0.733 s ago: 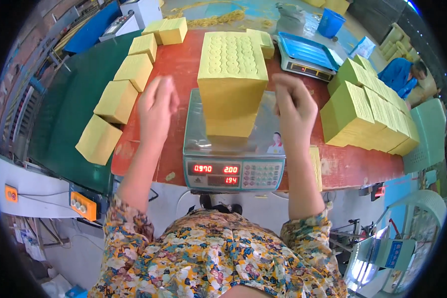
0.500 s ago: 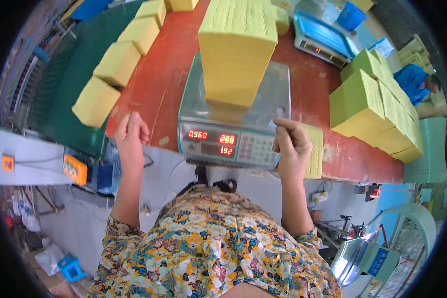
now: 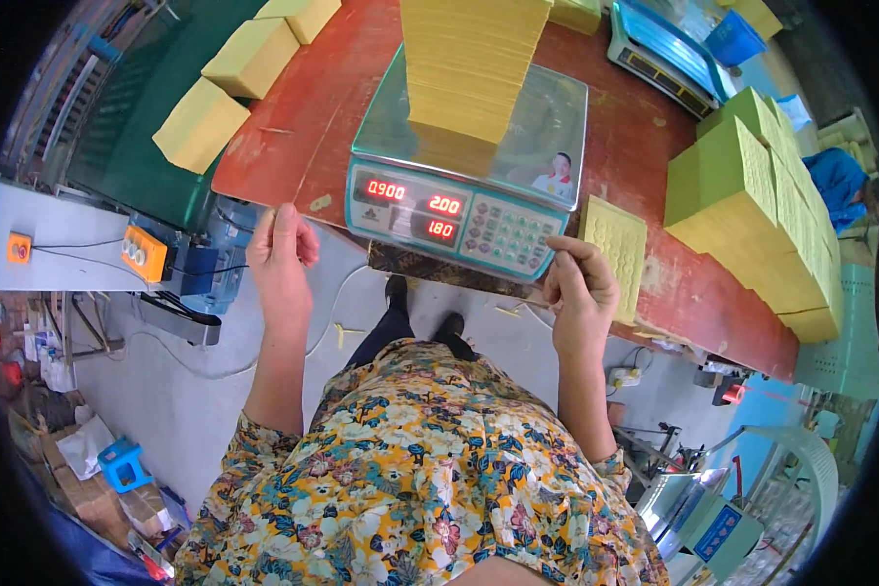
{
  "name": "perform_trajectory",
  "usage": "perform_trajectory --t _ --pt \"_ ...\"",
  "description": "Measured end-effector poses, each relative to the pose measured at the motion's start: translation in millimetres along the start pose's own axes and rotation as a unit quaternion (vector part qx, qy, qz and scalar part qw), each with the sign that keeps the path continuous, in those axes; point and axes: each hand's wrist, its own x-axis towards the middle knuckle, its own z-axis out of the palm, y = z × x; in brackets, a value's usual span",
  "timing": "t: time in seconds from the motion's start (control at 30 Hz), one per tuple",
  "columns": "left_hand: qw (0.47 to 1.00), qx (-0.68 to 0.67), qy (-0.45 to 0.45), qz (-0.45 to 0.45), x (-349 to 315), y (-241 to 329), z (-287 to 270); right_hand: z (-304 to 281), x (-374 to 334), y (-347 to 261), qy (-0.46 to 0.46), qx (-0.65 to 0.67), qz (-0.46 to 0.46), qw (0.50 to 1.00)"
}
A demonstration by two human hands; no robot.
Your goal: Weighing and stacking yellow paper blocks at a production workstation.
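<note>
A tall stack of yellow paper [image 3: 474,73] rests on the glass-like plate of a digital scale [image 3: 400,210] with lit red readouts and a keypad. My left hand [image 3: 283,256] hovers in front of the table's edge, left of the scale, fingers curled in with the thumb against them and nothing visible between them. My right hand [image 3: 584,291] is at the scale's front right corner, thumb and forefinger drawn together, nothing visible in the pinch. Beside it, a thin yellow sheet pad [image 3: 615,244] with an embossed pattern lies on the red table [image 3: 293,127].
Yellow paper blocks [image 3: 200,127] line the green belt [image 3: 127,127] at the left. More yellow stacks [image 3: 732,195] stand at the right, near a second scale [image 3: 664,68] and a blue bucket [image 3: 734,41]. A person in blue [image 3: 835,186] is at the far right.
The view has shifted, so the table and stack sit higher in the picture. The scale's red readouts have changed. Both my hands stay raised near the scale, drawn slightly back from the table.
</note>
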Motion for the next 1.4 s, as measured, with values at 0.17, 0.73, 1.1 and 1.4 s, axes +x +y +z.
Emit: perform_trajectory --t 0.17,0.73,1.1,1.4 --pt "1.000 0.001 -0.012 0.011 -4 0 2 -8 -9 1 0.010 -0.010 -0.005 1.000" --pt "0.991 -0.034 -0.116 0.051 79 25 44 44 34 -6 0.030 -0.017 -0.003 0.999" --pt "0.935 -0.204 -0.274 -0.100 250 -23 166 105 147 5 0.104 0.079 -0.070 0.989" --pt "0.885 -0.149 -0.418 -0.143 222 -27 205 116 126 21 0.168 0.070 -0.078 0.980"
